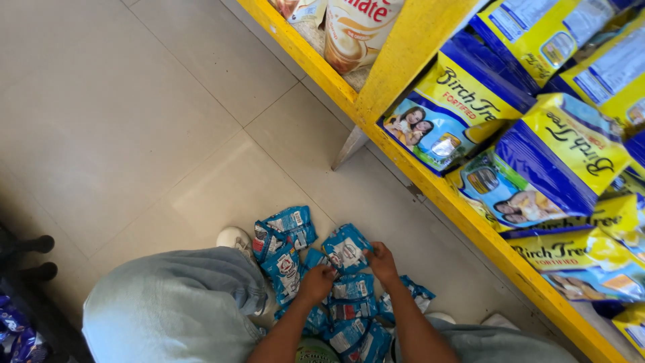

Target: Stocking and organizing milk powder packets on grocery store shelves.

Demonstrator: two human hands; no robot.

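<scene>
A heap of small blue sachets (289,252) lies on the tiled floor between my knees. My left hand (317,282) reaches down into the heap, its fingers closed on a blue sachet. My right hand (381,261) pinches the edge of another blue sachet (344,247) at the top of the pile. More blue sachets (353,316) lie under both forearms. My knees in light blue jeans (176,302) frame the pile, and a white shoe (234,236) shows beside it.
A yellow shelf (430,181) runs diagonally on the right, stacked with large yellow-and-blue pouches (463,107) and a cream-coloured pouch (356,30). A grey shelf leg (349,146) stands on the floor. Dark objects and blue packets (20,336) sit at the left edge.
</scene>
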